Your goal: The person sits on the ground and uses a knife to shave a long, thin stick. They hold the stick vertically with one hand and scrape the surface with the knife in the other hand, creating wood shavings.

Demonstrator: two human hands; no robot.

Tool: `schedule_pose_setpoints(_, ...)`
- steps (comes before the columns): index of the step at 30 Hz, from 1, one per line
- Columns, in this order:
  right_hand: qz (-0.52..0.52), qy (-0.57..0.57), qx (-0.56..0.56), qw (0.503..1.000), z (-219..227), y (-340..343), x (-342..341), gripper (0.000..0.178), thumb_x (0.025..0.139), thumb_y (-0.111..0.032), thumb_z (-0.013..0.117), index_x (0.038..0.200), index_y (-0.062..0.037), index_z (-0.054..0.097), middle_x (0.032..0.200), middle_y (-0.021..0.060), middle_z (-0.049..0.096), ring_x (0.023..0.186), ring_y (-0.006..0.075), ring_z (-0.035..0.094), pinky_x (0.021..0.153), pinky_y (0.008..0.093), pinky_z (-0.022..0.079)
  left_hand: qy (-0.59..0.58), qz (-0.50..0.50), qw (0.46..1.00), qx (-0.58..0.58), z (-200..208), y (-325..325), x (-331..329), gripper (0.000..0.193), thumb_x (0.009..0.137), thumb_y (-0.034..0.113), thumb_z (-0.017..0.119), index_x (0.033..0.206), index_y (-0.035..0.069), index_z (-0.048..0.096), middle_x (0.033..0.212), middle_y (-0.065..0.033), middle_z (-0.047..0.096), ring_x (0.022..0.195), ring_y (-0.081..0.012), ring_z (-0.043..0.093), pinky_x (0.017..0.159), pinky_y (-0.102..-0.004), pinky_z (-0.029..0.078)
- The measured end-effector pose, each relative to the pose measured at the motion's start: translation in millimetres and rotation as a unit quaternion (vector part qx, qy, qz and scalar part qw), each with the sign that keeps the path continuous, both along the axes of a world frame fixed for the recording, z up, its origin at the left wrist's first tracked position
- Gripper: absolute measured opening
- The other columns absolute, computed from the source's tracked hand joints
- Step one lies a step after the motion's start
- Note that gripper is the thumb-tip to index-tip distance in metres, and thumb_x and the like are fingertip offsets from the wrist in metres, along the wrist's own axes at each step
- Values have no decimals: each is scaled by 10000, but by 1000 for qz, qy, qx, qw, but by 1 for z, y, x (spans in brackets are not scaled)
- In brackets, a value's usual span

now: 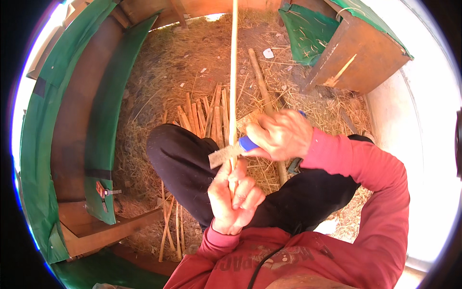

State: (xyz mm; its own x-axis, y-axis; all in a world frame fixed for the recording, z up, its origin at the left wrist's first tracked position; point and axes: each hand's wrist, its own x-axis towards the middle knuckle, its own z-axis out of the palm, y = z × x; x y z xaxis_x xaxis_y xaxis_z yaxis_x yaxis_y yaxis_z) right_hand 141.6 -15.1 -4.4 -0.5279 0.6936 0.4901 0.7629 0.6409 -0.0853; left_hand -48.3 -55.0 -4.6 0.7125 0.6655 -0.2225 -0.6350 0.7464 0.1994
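A long, thin pale strip, which looks like bamboo or wood [233, 72], runs upright from my lap to the top of the view. My left hand [236, 195] is closed around its lower end, palm up. In my right hand [281, 135] is a knife with a blue handle [248, 143], the fingers wrapped round the grip. The knife's broad, worn blade [221, 156] lies across the strip just above my left hand and touches or nearly touches it. Both hands are over my lap, between my bent knees.
Several split wooden sticks [209, 115] lie bundled beyond my knees, near a round pole [260, 79]. Straw [168, 62] covers the ground. Green-covered boards [103, 130] stand at the left, with a small metal tool [106, 191] on them. A wooden box [361, 55] stands at the far right.
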Motion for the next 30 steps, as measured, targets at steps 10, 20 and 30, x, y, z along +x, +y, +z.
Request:
schedule_pose_setpoints(10, -148, 162, 91, 971, 42, 21, 49, 316, 918, -368, 578, 826, -75, 506, 518, 126, 503, 425, 305, 549, 388, 408, 396, -28, 50, 998, 17, -16, 1, -4, 416, 1036, 401, 243, 729, 165, 395, 395, 26, 261, 322, -107, 176, 371, -257, 195)
schedule_pose_setpoints(20, 63, 85, -74, 992, 4, -8, 10, 341, 877, -391, 617, 846, -69, 510, 546, 107, 537, 429, 316, 551, 390, 413, 415, 154, 185, 958, 154, -14, -12, 19, 336, 995, 313, 464, 767, 67, 460, 544, 32, 349, 354, -68, 216, 376, -242, 222)
schedule_pose_setpoints(30, -392, 183, 5, 902, 28, 41, 90, 283, 930, -341, 544, 994, -67, 520, 581, 89, 541, 434, 264, 545, 394, 377, 427, 91, 239, 951, 176, -11, -32, 3, 340, 1032, 330, 354, 757, 134, 388, 457, 56, 257, 339, -69, 151, 344, -232, 172)
